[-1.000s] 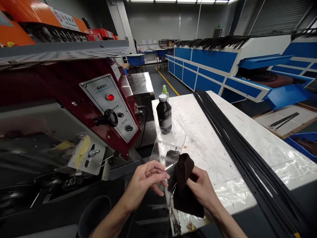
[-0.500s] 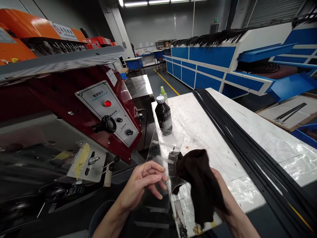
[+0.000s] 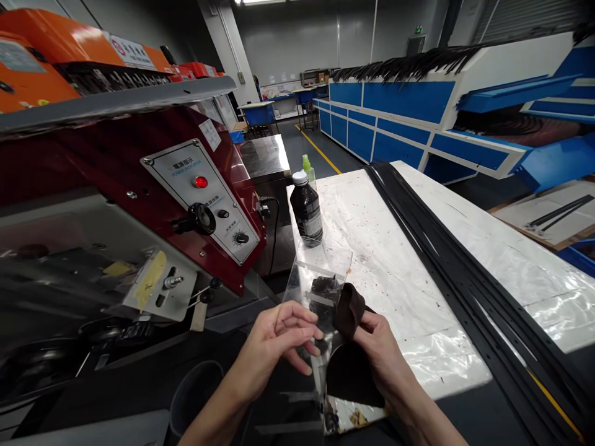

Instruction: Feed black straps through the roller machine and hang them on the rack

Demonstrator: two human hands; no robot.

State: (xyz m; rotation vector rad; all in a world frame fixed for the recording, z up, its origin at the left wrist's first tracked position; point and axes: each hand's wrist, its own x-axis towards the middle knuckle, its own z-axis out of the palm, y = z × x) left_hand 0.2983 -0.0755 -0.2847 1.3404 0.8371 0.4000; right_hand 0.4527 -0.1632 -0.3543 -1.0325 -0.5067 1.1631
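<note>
My right hand [image 3: 381, 350] grips a dark brown cloth [image 3: 352, 371]; one fold stands up above the fingers and the rest hangs below them. To the left, my left hand [image 3: 283, 337] has loosely bent fingers with gaps between them, and nothing shows in its grasp. It is at a clear plastic sheet [image 3: 304, 266] with pale tape strips; whether the fingers touch the sheet I cannot tell. A dark patch [image 3: 324, 291] shows on or through the sheet, left of the cloth. Beyond stands a dark bottle [image 3: 307, 214] with a white cap.
A dark red machine [image 3: 111, 161] with knobs and a lit red lamp [image 3: 201, 182] fills the left. Long black strips [image 3: 446, 266] lie along the white-covered table [image 3: 367, 229] on the right. Behind the bottle is a green-topped spray bottle [image 3: 307, 166]. Blue-and-white equipment [image 3: 400, 108] stands farther back.
My right hand has moved left and the cloth has folded in, so more of the fingers show. The left hand has shifted slightly right in view. The camera view has turned a little.
</note>
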